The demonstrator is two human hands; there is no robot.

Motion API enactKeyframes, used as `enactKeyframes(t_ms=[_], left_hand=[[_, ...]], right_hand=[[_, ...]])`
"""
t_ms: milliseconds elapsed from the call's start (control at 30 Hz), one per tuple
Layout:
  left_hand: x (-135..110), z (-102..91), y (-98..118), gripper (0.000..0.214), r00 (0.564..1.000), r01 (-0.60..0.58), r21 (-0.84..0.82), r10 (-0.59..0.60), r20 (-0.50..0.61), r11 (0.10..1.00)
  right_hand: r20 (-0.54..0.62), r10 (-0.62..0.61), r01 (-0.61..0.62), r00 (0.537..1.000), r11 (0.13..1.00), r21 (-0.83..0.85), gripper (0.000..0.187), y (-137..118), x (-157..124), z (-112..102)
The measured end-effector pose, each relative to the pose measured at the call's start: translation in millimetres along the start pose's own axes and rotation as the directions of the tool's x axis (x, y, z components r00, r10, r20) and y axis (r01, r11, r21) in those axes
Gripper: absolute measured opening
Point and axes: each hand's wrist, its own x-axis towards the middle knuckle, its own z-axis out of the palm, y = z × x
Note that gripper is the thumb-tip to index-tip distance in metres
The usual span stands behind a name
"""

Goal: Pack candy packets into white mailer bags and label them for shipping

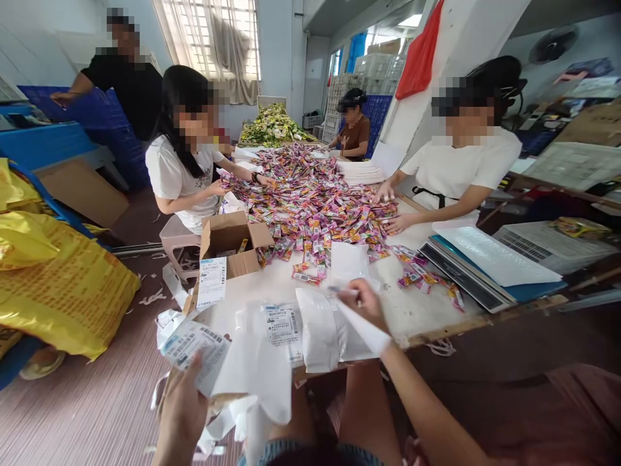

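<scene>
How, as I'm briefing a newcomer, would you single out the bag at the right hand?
Find the long table heaped with bright sachets and come to its near edge. There the right hand, holding a white strip, sits on a plump white bag. Unlike the flat bag to its left, it shows no printed label.

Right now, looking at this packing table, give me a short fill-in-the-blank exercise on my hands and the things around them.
The left hand holds a printed ____.
The right hand touches a white ____ on the table.
The open cardboard box stands to the ____ of the sachet pile.
Missing words: label; bag; left.
</scene>
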Motion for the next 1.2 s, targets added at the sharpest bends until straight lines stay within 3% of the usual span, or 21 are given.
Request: enactKeyframes(t_ms=[100, 167, 267, 333, 400, 500, 567, 633, 700, 800, 900, 967, 1067, 1133, 1200], left_hand=[[-14, 3.3, -1, 0.035, 0.999, 0.037, 0.064, -0.036, -0.018, 0.997], [-26, 11.7, 3, 0.041, 0.995, 0.092, 0.136, -0.087, -0.040, 0.986], [-40, 25.7, 13, 0.043, 0.988, 0.152, 0.179, -0.153, -0.005, 0.972], [-43, 33.0, 17, 0.038, 0.986, 0.139, 0.165, -0.151, 0.064, 0.977], [-42, 37.4, 17, 0.033, 0.982, 0.122, 0.154, -0.142, 0.124, 0.980], [-39, 38.7, 10, 0.028, 0.965, 0.124, 0.146, -0.153, 0.211, 0.982], [-37, 37.0, 4, 0.029, 0.954, 0.121, 0.159, -0.159, 0.255, 0.980], [-36, 34.1, -2, 0.033, 0.947, 0.113, 0.174, -0.159, 0.280, 0.978], [-35, 31.2, -8, 0.039, 0.944, 0.115, 0.194, -0.168, 0.283, 0.974], [-33, 27.8, -17, 0.048, 0.947, 0.121, 0.214, -0.177, 0.269, 0.969], [-28, 24.7, -23, 0.050, 0.947, 0.119, 0.194, -0.170, 0.273, 0.974], [-24, 21.2, -27, 0.047, 0.944, 0.128, 0.166, -0.172, 0.282, 0.978], [-21, 13.5, -30, 0.035, 0.926, 0.252, -0.044, -0.228, 0.300, 0.967], [-20, 8.2, -29, 0.031, 0.912, 0.351, -0.226, -0.278, 0.301, 0.909], [-20, 3.9, -25, 0.034, 0.914, 0.375, -0.348, -0.280, 0.294, 0.859]], right_hand=[[0.090, -0.195, 0.214, 0.977, 0.911, -0.351, 0.039, 43, -5, 23], [0.242, -0.334, 0.410, 0.911, 0.799, -0.440, 0.049, 56, -21, 32], [0.505, -0.341, 0.578, 0.793, 0.684, -0.445, 0.083, 60, -46, 34], [0.549, -0.268, 0.562, 0.792, 0.670, -0.485, 0.109, 57, -50, 31], [0.583, -0.172, 0.518, 0.794, 0.694, -0.500, 0.120, 50, -39, 29], [0.650, -0.047, 0.435, 0.758, 0.779, -0.452, 0.097, 32, -1, 37], [0.674, 0.060, 0.348, 0.737, 0.820, -0.454, 0.079, 19, 27, 54], [0.698, 0.214, 0.260, 0.684, 0.822, -0.507, 0.079, 11, 48, 78], [0.720, 0.353, 0.207, 0.597, 0.800, -0.564, 0.091, 11, 58, 101], [0.727, 0.421, 0.183, 0.542, 0.785, -0.592, 0.096, 18, 60, 125], [0.728, 0.434, 0.171, 0.530, 0.786, -0.593, 0.086, 25, 58, 131], [0.729, 0.412, 0.169, 0.546, 0.798, -0.578, 0.076, 26, 56, 130], [0.728, 0.337, 0.169, 0.597, 0.834, -0.525, 0.065, 24, 48, 128], [0.716, 0.269, 0.173, 0.644, 0.861, -0.479, 0.062, 19, 40, 126], [0.696, 0.206, 0.183, 0.688, 0.879, -0.441, 0.060, 12, 33, 119]])
